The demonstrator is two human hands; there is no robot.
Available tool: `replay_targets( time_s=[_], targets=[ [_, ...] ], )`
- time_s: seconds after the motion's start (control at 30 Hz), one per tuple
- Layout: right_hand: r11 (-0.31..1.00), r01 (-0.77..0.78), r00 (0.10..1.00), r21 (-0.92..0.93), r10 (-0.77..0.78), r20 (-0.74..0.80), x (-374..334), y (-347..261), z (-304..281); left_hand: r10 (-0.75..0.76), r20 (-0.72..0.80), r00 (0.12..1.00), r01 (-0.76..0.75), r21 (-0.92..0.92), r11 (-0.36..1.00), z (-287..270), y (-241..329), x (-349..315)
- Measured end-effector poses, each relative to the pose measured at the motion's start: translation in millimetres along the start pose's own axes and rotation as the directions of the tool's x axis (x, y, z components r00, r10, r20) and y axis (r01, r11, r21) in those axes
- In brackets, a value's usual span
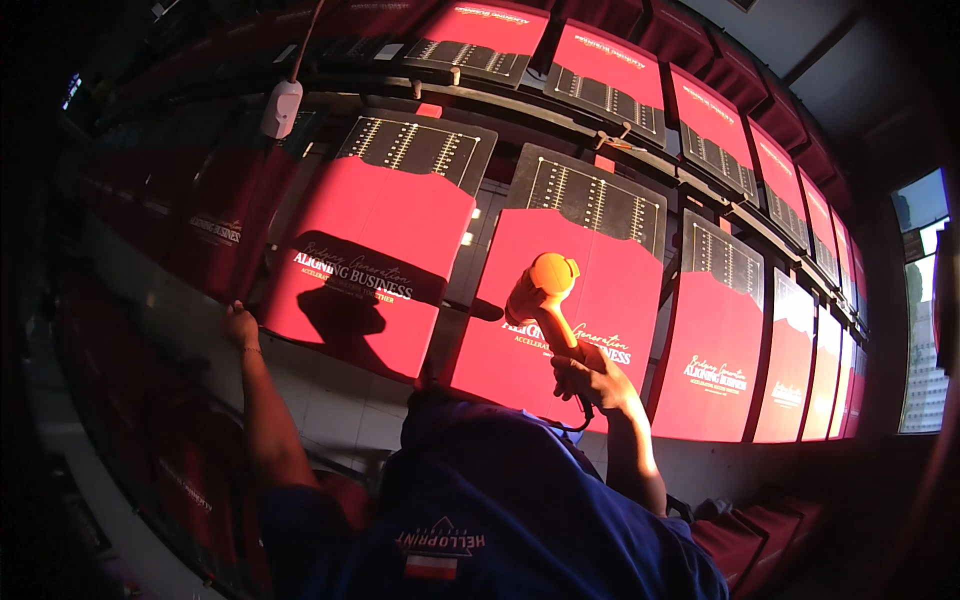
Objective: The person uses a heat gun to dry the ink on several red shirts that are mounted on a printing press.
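An orange hair dryer (553, 280) is gripped by its handle in my right hand (597, 380), closed round it, above a red printed fabric piece (560, 245). Its dark cord hangs below my hand. The dryer's barrel points down and left, over the white lettering. My left hand (240, 327) is at the near left corner of another red fabric piece (390, 240), its fingers curled at the edge. Both pieces lie over black boards, such as the black board (420, 150), whose far ends carry ruled marks. Shadow falls across the left piece's lettering.
More red pieces on boards run right, such as the red piece (712, 340), and a second row stands beyond a dark rail (500, 97). A white power socket (283, 108) hangs from a cord at upper left. Tiled floor (330, 410) shows below the boards.
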State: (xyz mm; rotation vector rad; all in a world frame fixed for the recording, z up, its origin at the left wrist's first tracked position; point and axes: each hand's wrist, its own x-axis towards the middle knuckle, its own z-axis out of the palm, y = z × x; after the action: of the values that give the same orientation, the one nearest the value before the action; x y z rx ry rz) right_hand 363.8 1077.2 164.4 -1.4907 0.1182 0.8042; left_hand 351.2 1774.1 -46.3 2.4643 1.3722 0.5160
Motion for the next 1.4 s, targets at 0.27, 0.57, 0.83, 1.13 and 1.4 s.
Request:
replay_targets(
  time_s=[0.27,0.57,0.83,1.13,1.4],
  targets=[
    [0.999,-0.027,0.999,0.019,0.027,-0.026,5,7,0,-0.002,0.043,0.999,0.002,-0.005,1.0,19,57,-40],
    [0.999,0.002,0.999,-0.038,-0.004,-0.053,8,0,10,0.168,-0.001,0.986,-0.167,0.089,0.982,13,57,-49],
    [0.999,-0.029,0.997,-0.041,0.026,-0.075,11,6,4,0.186,0.049,0.981,-0.19,0.106,0.976,-6,90,-73],
    [0.999,-0.025,0.992,-0.035,0.02,-0.124,10,4,-1,0.093,-0.045,0.995,-0.09,0.073,0.993,-2,62,-28],
    [1.0,0.011,0.986,0.014,-0.009,-0.167,12,10,2,0.21,-0.03,0.977,-0.21,0.007,0.978,21,42,-30]
  ],
)
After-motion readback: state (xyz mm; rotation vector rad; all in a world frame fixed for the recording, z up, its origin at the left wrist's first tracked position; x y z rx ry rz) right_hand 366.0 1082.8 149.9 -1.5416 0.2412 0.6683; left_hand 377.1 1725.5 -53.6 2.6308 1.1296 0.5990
